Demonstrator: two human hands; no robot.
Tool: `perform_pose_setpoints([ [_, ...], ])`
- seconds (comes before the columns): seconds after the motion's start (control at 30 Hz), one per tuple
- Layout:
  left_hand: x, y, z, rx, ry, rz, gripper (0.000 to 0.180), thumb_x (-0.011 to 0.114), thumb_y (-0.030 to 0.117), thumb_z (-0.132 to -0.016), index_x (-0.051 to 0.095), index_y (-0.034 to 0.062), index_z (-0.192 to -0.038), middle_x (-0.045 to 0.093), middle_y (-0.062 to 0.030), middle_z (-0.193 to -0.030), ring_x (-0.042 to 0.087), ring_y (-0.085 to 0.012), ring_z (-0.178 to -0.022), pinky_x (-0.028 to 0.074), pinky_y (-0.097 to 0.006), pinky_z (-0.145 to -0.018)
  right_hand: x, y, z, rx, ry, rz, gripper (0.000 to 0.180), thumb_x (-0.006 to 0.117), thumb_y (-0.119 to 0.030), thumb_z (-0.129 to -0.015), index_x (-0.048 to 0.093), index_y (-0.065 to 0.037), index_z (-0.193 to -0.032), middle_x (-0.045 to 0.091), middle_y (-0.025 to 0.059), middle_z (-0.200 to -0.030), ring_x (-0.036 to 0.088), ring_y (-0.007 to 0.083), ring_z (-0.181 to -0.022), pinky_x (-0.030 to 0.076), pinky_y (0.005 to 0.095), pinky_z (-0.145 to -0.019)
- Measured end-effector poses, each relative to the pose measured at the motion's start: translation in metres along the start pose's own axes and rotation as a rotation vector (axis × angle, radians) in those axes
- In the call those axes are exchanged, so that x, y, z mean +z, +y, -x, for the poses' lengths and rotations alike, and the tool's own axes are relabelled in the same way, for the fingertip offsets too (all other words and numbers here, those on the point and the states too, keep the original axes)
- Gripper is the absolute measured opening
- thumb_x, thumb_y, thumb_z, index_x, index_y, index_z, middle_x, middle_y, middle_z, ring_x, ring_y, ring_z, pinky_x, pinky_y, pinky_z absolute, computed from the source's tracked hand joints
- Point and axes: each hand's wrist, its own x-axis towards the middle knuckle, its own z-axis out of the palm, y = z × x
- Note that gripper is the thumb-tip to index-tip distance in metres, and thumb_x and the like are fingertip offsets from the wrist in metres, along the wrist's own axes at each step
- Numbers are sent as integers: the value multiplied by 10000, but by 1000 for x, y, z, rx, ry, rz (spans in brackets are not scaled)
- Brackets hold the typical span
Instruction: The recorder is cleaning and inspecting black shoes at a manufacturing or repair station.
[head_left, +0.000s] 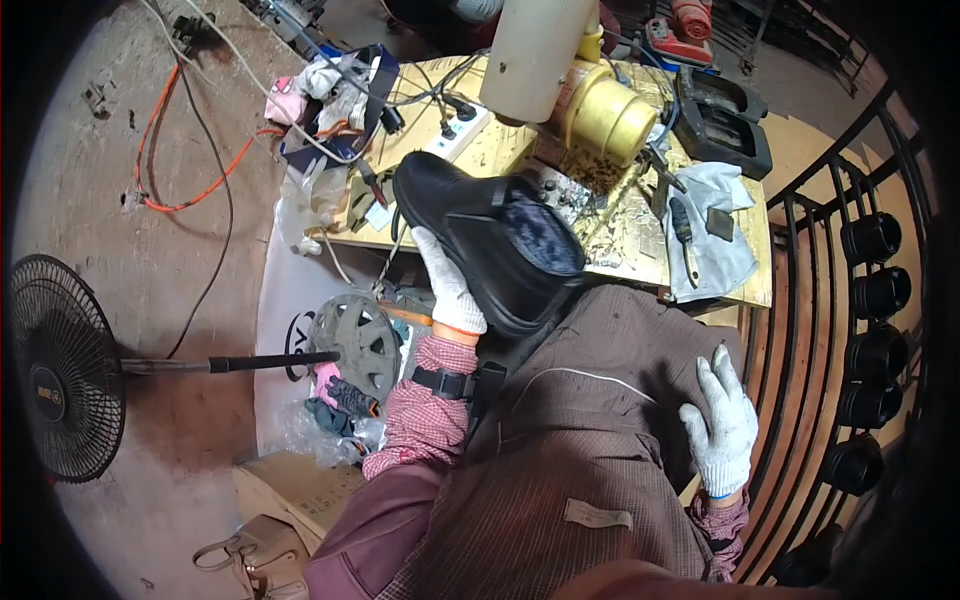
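Head view, and up comes the detail: a black shoe [482, 238] at the near edge of the bench [752, 286], gripped along its side by the gloved left hand [450, 285], fingers partly hidden. The right hand [722, 428] is loosely open, holding nothing! Upper, sole and fuzzy lining look in place; what's left, I can't tell. Lettering marks the fan hub [47, 394]; the apron tag's [598, 514] print is illegible.

From far off I see a black shoe [475, 230], its blue-gray lining [540, 232], white gloves [724, 432], a pink checked sleeve [418, 412], a brown striped apron [545, 510], a yellow table [505, 150] and an orange cord [185, 207].
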Motion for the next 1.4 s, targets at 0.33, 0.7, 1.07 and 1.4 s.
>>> perform_pose_setpoints([
  [0.33, 62, 22, -27, 149, 94, -344, 739, 539, 571, -996, 380, 90, -1535, 444, -98, -1533, 495, -284, -1348, 434, -462, -1125, 7, 3, -13, -12, -99, -15, 586, 756, -266, -823, 602, -77, -1356, 541, 221, -1437, 658, 364, -1060, 523, 409, -844],
  [0.7, 116, 48, -57, 514, 182, -566, 774, 568, 275, -984, 114, 114, -1590, 220, -137, -1640, 326, -278, -1448, 278, -394, -1182, -2, 18, -54, -164, -71, 30, 598, 770, -205, -800, 588, -92, -1359, 569, 165, -1416, 660, 330, -970, 517, 416, -811],
  [1.07, 107, 25, 14, 310, 275, -435, 1154, 729, 487, -900, -97, 116, -1615, 291, -132, -1612, 394, -303, -1396, 391, -464, -1114, 26, -69, -160, -688, 204, 5, 548, 610, -114, -837, 580, -145, -1383, 634, 117, -1333, 669, 297, -1102, 551, 367, -839],
  [1.4, 76, 29, 14, 368, 223, -761, 1112, 688, 561, -903, -33, 122, -1627, 266, -162, -1624, 369, -295, -1422, 362, -383, -1132, 47, -36, -98, -707, -594, -232, 67, 664, -161, -721, 655, -120, -773, 627, 124, -696, 654, 326, -654, 535, 430, -607],
])
